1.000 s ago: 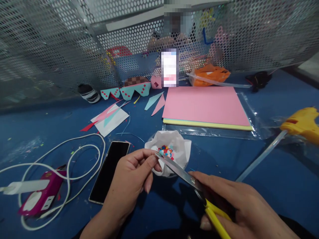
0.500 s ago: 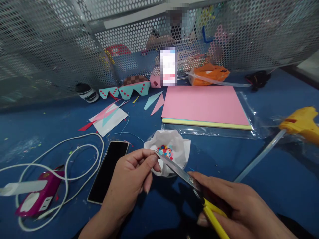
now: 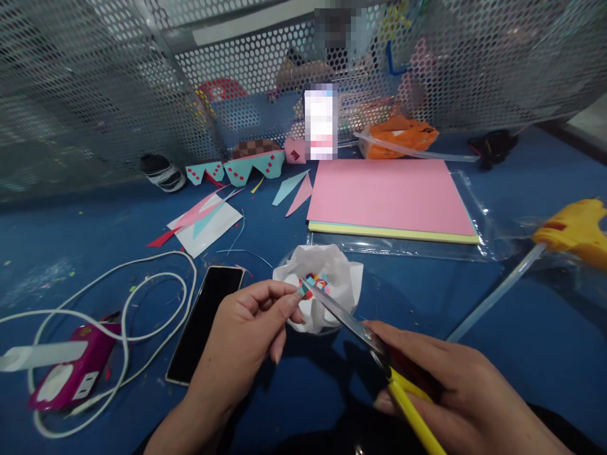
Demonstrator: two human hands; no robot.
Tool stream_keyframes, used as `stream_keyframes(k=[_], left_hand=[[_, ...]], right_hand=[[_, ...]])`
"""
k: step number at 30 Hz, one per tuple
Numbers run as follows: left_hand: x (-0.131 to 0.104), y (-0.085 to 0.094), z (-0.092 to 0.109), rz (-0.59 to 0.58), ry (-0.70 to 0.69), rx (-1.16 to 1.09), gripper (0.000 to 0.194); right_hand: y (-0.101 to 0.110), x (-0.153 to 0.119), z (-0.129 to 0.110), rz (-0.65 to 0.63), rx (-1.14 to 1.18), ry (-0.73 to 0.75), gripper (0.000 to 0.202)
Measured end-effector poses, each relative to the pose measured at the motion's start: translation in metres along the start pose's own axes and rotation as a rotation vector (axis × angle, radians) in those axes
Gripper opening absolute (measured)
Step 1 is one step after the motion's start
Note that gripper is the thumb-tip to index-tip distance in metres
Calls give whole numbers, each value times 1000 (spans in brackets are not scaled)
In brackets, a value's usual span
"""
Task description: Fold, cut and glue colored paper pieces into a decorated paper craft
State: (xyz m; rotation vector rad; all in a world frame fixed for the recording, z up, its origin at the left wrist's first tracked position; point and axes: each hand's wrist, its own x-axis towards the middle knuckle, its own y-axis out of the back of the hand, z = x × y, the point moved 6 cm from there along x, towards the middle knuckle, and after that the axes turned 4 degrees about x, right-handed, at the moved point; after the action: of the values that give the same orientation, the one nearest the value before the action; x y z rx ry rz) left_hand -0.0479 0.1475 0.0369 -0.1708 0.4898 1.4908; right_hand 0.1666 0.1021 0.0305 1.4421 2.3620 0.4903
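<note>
My right hand point(image 3: 450, 385) grips scissors point(image 3: 351, 321) with yellow handles. Their blades look nearly closed and point up and left, over a bowl lined with white paper point(image 3: 348, 275). Small coloured paper pieces point(image 3: 320, 282), red, blue, white and others, lie inside the lining. At the bowl's left rim, my left hand point(image 3: 258, 322) is pinched closed beside the blade tips. A tiny bit of teal shows at its fingertips, but I cannot make out what it holds. A dark-screened phone point(image 3: 206, 322) lies just left of that hand.
Pink paper point(image 3: 389, 196) tops a stack behind the bowl. At right lies a yellow glue gun point(image 3: 573, 230). A white cable point(image 3: 126, 316) coils around a magenta device point(image 3: 76, 366) at left. Teal cut-outs point(image 3: 253, 169) stand near a perforated metal panel point(image 3: 256, 76).
The scissor tips have moved slightly up and right, a little away from my left fingertips. My left hand keeps its pinch in nearly the same place.
</note>
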Motion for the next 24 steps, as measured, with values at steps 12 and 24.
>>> stream_keyframes(k=[12,24], left_hand=[[0,2,-3,18,27,-31,20],[0,1,0,48,23,-127,22]], right_hand=[[-1,3,-1,-18,59,-14,29],[0,0,2,24,-34,-70,61]])
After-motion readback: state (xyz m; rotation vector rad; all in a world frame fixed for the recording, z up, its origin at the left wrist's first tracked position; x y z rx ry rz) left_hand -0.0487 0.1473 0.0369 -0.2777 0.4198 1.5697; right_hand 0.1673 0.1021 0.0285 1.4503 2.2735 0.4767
